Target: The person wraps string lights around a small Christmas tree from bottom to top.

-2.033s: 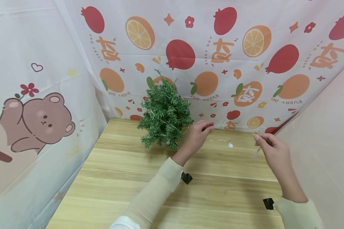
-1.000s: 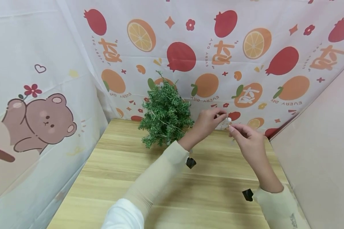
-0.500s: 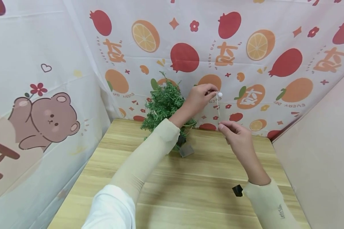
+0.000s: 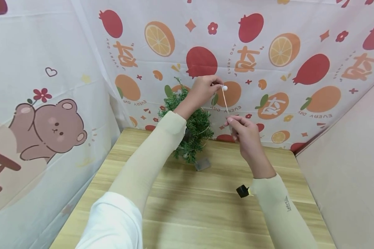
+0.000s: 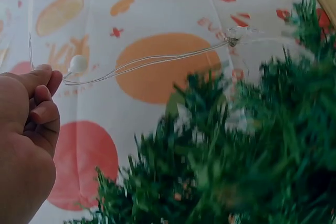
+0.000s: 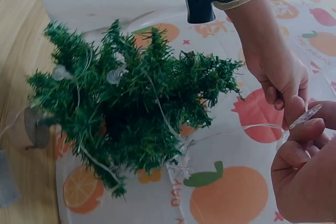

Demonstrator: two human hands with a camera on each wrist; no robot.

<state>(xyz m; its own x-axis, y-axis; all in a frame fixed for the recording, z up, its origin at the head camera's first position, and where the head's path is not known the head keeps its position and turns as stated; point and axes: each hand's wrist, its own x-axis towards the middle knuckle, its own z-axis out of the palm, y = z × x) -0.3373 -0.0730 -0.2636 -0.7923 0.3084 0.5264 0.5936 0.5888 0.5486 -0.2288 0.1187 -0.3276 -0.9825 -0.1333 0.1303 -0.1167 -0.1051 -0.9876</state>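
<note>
A small green artificial Christmas tree stands at the back of the table, partly hidden by the left arm. My left hand, raised beside the treetop, pinches the thin wire of a string of lights close to a white ball. Lower and to the right, my right hand pinches the same string, drawn fairly straight between both hands. The right wrist view shows a clear flat ornament between its thumb and finger. Another clear ornament hangs near the branches, where round clear bulbs also sit.
A translucent grey box lies on the wooden table in front of the tree. Fruit-printed cloth hangs right behind it, and a bear-printed cloth on the left. A pale wall borders the right side.
Both hands came together over the table's right side, then rose and moved left toward the treetop. The white ball rose with the left hand, and the string came taut between the hands.
</note>
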